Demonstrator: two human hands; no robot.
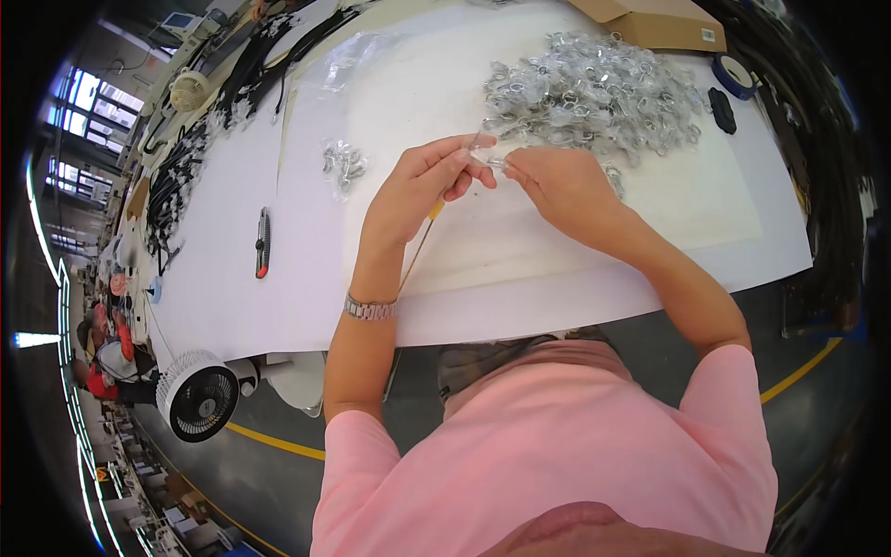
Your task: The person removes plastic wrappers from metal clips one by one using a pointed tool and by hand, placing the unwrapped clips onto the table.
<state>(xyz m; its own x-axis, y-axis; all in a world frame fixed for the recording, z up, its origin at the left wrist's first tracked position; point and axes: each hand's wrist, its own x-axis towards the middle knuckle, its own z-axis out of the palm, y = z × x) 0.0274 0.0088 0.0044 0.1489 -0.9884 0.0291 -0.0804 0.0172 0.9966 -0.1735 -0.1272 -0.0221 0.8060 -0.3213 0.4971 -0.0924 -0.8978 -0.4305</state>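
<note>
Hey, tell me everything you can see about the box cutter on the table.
The box cutter is slim and straight, with a dark body, greyish along its length, and a red tip at the end nearer the person. It lies on the white table covering, left of the left hand, roughly pointing away from the person. Only the covering touches it. Whether its blade is out is too small to tell.

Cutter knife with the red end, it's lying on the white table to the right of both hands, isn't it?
Not quite. The head view shows the cutter knife with the red end lying on the white table, but to the left of both the left hand and the right hand.
</note>
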